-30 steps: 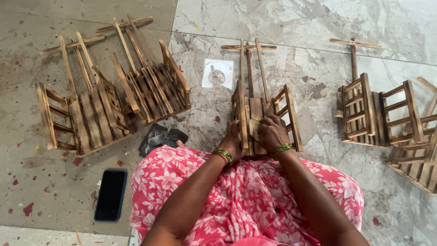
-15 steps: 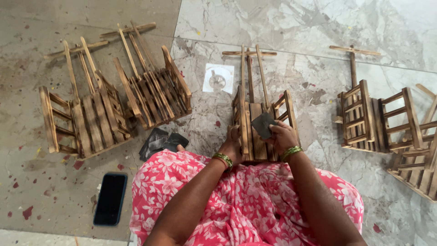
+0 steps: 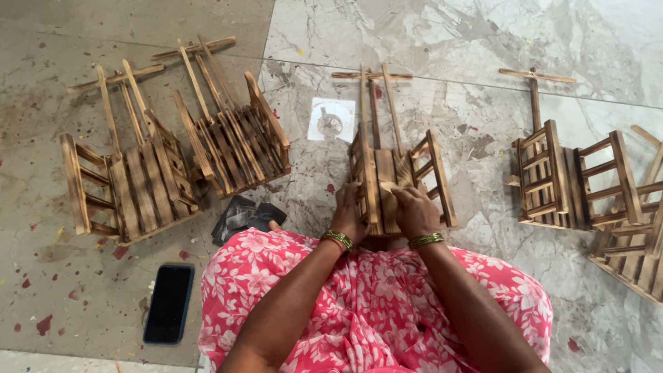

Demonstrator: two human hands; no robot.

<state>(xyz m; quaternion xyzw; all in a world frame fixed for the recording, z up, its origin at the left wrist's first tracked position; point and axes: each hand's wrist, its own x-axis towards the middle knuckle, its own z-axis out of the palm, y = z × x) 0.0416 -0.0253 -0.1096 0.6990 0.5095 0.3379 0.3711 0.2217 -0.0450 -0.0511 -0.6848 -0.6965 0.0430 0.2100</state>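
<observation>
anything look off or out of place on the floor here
Mostly orderly. A black smartphone lies on the paint-speckled grey stone floor by the knee, and two burnt-wood slatted carts at left lean tangled against each other.

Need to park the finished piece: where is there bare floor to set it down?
Bare marble floor lies beyond the wooden cart that the left hand and right hand hold, and between it and the right-side carts. Grey floor is free left of the phone. The two left carts and dark sheets crowd that side.
</observation>
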